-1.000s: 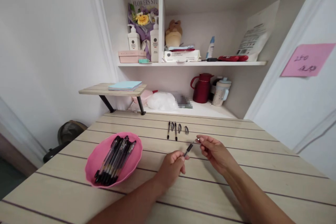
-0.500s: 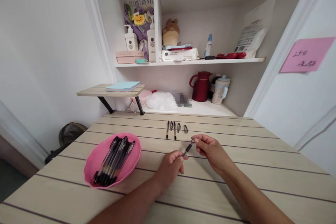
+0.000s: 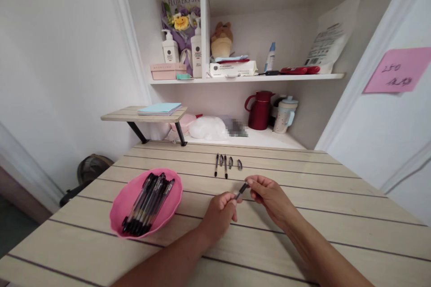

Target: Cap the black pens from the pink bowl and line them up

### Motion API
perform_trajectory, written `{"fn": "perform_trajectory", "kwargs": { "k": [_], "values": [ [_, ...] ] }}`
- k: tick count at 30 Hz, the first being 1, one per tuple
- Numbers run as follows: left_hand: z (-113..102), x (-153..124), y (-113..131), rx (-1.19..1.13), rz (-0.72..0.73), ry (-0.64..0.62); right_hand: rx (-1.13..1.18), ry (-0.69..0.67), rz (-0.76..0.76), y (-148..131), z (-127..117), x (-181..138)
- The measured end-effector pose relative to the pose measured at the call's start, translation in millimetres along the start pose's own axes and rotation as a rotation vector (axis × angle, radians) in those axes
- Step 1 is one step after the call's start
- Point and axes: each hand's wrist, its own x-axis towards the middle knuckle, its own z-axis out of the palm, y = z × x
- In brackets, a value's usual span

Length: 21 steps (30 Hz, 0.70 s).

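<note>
Right hand [image 3: 269,195] drawn in to meet the pen [image 3: 241,189]

A second ago my right fingertips were a little apart from the black grip; now they are right at its front end. My left hand [image 3: 218,215] is in much the same place, closed around the barrel, with the pen slanting up and away from me, just above the table [image 3: 323,197]. Thumb and forefinger of my right hand are pinched together at the tip; whether a small part sits between them I cannot tell, because my fingers cover it.

Beyond my hands, two loose pens [image 3: 226,167] lie side by side, with three short clear-and-dark caps [image 3: 239,164] near them: one between the pens, two to their right. Over on my left, a pink bowl [image 3: 117,208] holds a bundle of pens [image 3: 148,206]. Farther back I see a low wooden stand [image 3: 121,114] with blue paper [image 3: 160,108] on top, and a red jug [image 3: 260,112] beside a pale tumbler [image 3: 284,116].
</note>
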Motion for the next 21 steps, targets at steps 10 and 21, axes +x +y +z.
{"fn": "perform_trajectory", "kwargs": {
  "k": [10, 21],
  "values": [
    [0.2, -0.1, -0.5, -0.017, 0.02, -0.014, 0.148, -0.096, -0.025, 2.6, -1.5, -0.9],
    [0.1, 2.3, -4.2, -0.02, 0.006, -0.031, 0.204, -0.121, 0.013, 4.5, -7.9, 1.7]
  ]
}}
